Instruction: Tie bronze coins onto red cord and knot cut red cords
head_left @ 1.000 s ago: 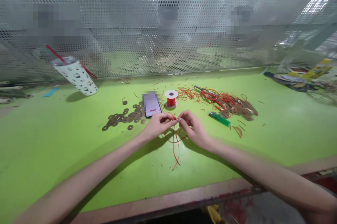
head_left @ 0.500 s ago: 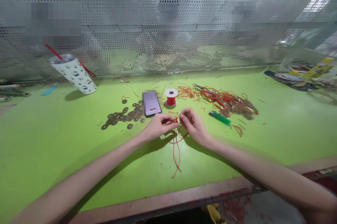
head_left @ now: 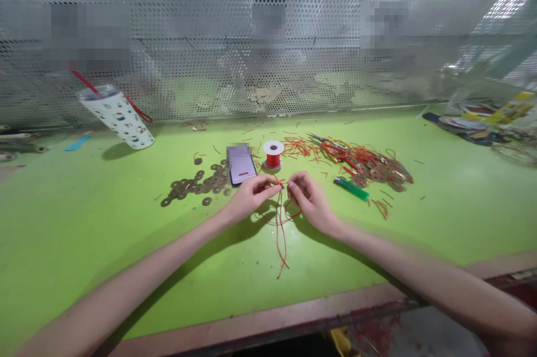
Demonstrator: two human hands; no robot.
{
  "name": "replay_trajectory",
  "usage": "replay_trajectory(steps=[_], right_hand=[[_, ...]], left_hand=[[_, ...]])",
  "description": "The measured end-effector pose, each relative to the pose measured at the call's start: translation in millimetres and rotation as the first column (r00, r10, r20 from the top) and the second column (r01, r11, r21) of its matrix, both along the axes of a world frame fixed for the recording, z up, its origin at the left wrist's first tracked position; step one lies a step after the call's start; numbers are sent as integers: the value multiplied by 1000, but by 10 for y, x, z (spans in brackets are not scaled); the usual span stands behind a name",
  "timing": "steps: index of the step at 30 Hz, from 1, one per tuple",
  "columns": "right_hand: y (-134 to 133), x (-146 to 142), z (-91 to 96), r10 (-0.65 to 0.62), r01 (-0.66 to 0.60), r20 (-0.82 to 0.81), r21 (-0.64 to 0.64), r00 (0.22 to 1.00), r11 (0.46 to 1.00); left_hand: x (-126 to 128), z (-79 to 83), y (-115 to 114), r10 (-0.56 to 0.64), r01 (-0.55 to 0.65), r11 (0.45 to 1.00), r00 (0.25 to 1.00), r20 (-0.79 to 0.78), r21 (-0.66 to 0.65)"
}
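Thin red cord [head_left: 278,222] hangs in loops and two long tails between my hands, above the green tabletop. My left hand [head_left: 258,193] pinches the cord near a small knot or crossing, too small to make out. Close by on the right, my right hand [head_left: 306,197] is closed at the fingertips on a strand of the same cord. Just beyond the hands stands a white spool [head_left: 273,154] wound with red cord. A phone [head_left: 241,165] lies behind my left hand. Round brass coins with holes [head_left: 203,182] are spread to the left.
At right are a green lighter [head_left: 352,188], scissors [head_left: 333,149] with red handles, and a heap of coins with red cord [head_left: 377,169]. A patterned tumbler [head_left: 119,119] with a red straw stands back left. A perforated metal screen [head_left: 188,66] closes off the table's far side.
My left hand has risen slightly, lifting the pinched cord and its hanging tails a little. My right hand stays almost in place.
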State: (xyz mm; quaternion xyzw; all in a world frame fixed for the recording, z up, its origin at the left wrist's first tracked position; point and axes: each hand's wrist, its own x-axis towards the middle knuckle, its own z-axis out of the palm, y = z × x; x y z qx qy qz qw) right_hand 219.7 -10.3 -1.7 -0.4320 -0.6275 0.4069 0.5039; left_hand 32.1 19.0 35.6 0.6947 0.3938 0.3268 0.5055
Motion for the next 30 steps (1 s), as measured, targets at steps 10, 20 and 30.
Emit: replay_trajectory(steps=[10,20,30], right_hand=[[-12,-9,29,0,0,-11,-9,1000,1000],[-7,-7,27,12,-15,-75,-40,997,999],[-9,2,-3,41,-45,-88,-41,995,998]], left_hand=[[0,2,28,14,-14,1000,1000,12,3],[-35,39,34,3,-3,999,1000,15,-41],[3,-34,46,65,-66,998,998,17,16]])
